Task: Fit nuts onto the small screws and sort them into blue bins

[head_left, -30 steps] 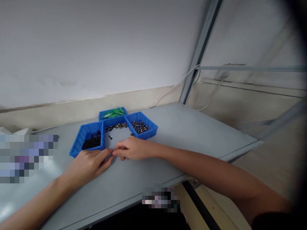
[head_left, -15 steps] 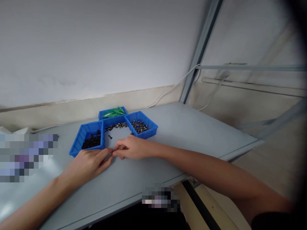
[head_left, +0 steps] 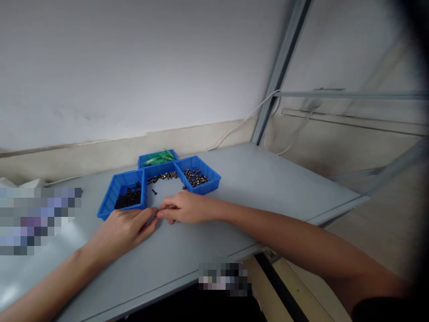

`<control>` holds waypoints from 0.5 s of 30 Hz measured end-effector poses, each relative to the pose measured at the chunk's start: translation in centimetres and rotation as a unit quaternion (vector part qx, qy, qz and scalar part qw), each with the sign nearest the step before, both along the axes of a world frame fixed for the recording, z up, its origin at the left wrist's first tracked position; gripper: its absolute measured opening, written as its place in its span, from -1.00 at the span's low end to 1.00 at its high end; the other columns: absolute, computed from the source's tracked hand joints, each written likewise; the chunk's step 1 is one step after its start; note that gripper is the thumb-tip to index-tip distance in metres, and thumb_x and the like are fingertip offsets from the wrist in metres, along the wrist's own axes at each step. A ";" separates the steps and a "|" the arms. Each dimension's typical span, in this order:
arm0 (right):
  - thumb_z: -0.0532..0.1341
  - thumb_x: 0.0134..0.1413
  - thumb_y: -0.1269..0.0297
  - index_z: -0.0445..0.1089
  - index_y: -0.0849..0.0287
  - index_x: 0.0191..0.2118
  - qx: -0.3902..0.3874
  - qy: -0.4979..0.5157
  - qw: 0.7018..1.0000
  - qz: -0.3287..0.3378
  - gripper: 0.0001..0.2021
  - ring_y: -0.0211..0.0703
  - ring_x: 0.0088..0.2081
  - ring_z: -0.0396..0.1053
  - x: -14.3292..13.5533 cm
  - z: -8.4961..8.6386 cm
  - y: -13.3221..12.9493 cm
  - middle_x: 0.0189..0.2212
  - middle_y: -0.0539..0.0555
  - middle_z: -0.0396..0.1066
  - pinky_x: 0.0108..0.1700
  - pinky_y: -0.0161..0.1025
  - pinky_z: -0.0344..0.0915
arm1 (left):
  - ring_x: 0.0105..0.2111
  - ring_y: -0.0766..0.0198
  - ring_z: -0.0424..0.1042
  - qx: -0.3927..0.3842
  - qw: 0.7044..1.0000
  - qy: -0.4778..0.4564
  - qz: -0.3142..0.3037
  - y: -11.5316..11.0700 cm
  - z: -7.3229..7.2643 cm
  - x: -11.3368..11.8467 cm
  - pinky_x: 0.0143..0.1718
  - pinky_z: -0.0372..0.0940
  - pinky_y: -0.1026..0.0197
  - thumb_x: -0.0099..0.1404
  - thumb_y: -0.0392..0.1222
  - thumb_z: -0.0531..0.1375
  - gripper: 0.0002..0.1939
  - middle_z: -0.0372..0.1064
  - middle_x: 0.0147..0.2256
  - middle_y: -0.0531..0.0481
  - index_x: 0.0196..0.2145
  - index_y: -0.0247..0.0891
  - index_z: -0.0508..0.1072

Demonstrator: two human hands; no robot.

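Observation:
My left hand and my right hand meet fingertip to fingertip just above the grey table. Both are closed in a pinch, and whatever sits between the fingers is too small and covered to make out. Just beyond my left hand, a blue bin holds black screws. Past my right hand stands another blue bin with small brassy metal parts. One loose black screw lies on the table between these bins.
A third blue bin at the back holds green plastic pieces. More metal parts lie in front of it. A grey metal post rises at the table's back right, with a white cable along the wall. Blurred-out items lie at left.
Almost nothing differs. The fingers of my right hand have shifted very slightly at the pinch; my left hand stays in place.

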State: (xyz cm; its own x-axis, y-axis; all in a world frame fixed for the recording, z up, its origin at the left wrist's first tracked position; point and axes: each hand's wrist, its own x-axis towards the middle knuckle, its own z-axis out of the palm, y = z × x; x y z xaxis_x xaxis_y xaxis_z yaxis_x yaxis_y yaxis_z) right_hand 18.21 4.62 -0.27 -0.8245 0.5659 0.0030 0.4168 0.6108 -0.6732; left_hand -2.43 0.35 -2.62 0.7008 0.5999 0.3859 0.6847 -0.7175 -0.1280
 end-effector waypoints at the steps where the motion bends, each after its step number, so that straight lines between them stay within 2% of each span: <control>1: 0.01 0.14 0.18 0.33 0.21 -0.38 0.004 -0.004 1.000 0.001 -0.75 -0.36 -0.49 0.29 0.0 0.0 0.0 -0.48 -0.01 0.42 -0.42 -0.39 0.13 | -0.60 0.35 0.35 0.003 1.000 -0.003 0.000 0.0 0.0 0.0 -0.56 0.20 0.30 0.32 -0.14 -0.04 -0.76 0.34 -0.57 0.08 -0.25 -0.24 0.38; 5: 0.07 0.10 0.22 0.32 0.20 -0.34 0.013 -0.009 1.000 0.000 -0.83 -0.37 -0.51 0.27 -0.1 -0.1 0.0 -0.48 -0.03 0.43 -0.42 -0.39 0.12 | -0.60 0.35 0.35 -0.005 1.000 0.005 -0.001 -0.1 0.1 0.1 -0.56 0.19 0.30 0.32 -0.14 -0.04 -0.76 0.32 -0.58 0.09 -0.24 -0.24 0.39; 8: 0.11 0.06 0.17 0.30 0.20 -0.28 0.003 -0.006 1.000 -0.009 -0.80 -0.34 -0.47 0.30 -0.1 -0.1 0.1 -0.47 -0.02 0.44 -0.42 -0.38 0.12 | -0.58 0.34 0.36 -0.010 1.000 0.011 -0.001 0.0 0.0 0.0 -0.55 0.20 0.30 0.33 -0.14 -0.05 -0.75 0.34 -0.57 0.08 -0.23 -0.24 0.38; 11: 0.04 0.12 0.14 0.32 0.20 -0.35 0.000 -0.003 1.000 -0.003 -0.76 -0.34 -0.47 0.30 -0.1 -0.1 0.0 -0.47 -0.01 0.43 -0.42 -0.38 0.13 | -0.58 0.33 0.36 -0.003 1.000 0.013 0.003 0.0 0.0 0.0 -0.54 0.20 0.29 0.34 -0.14 -0.06 -0.74 0.34 -0.57 0.07 -0.24 -0.25 0.37; 15: 0.02 0.13 0.23 0.32 0.21 -0.39 0.007 -0.008 1.000 0.000 -0.79 -0.36 -0.50 0.27 -0.1 0.0 0.0 -0.49 -0.01 0.42 -0.43 -0.39 0.12 | -0.59 0.33 0.36 0.000 1.000 0.010 -0.001 -0.1 0.1 0.1 -0.54 0.19 0.29 0.34 -0.13 -0.05 -0.75 0.34 -0.57 0.07 -0.23 -0.25 0.37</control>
